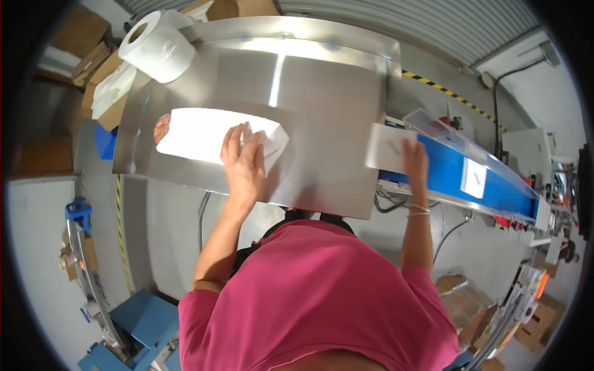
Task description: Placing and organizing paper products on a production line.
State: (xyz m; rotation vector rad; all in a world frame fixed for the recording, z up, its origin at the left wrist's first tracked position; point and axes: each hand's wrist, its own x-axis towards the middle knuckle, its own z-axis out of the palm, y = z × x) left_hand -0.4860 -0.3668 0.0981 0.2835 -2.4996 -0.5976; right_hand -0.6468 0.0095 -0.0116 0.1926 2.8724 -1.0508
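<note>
So there's a big, shiny stainless-steel table (334,105) with a long blue conveyor belt (442,164) off its right side. A long row of flat white pieces (201,133) lies on the table, the left hand (243,164) curled over its right end, can't tell if gripping. The blurry right hand (416,162) is at a square white piece (388,148) by the belt's table end, grip unclear.

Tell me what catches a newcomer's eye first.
Probably the white stack on the steel table, under the left hand. Then the blue conveyor at right, with the right hand at a white piece by its near end. A white roll sits at the table's far left corner.
</note>
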